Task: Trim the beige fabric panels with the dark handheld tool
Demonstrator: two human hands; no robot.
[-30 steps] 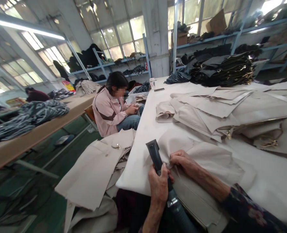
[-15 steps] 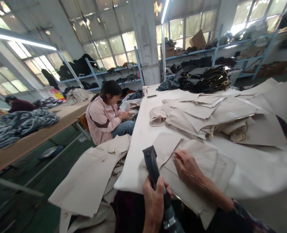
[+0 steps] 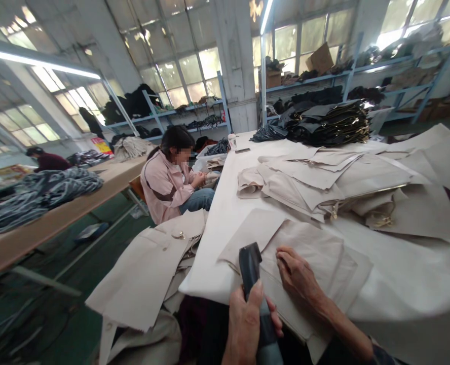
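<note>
My left hand (image 3: 246, 322) is wrapped round a dark handheld tool (image 3: 250, 266) shaped like a hair clipper, its blunt head tilted up over the table edge. Just right of it, my right hand (image 3: 297, 276) lies on a beige fabric piece (image 3: 320, 243), fingers curled and tips pressed together. Whether a fold or thread is between those tips is hidden. The piece, a flat sewn panel in several layers, spreads over the table corner and hangs past the front edge. The tool's head is close to the fabric; contact cannot be made out.
More beige pieces with metal fittings (image 3: 301, 175) are heaped across the white table (image 3: 205, 263). Another beige pile (image 3: 141, 274) hangs at the left. A seated person (image 3: 167, 182) works beyond it. Dark stacked goods (image 3: 324, 124) stand at the back.
The tool and my left hand have shifted right and slightly down in the picture, nearer my right hand. My right hand stays on the fabric. The view has turned slightly left.
</note>
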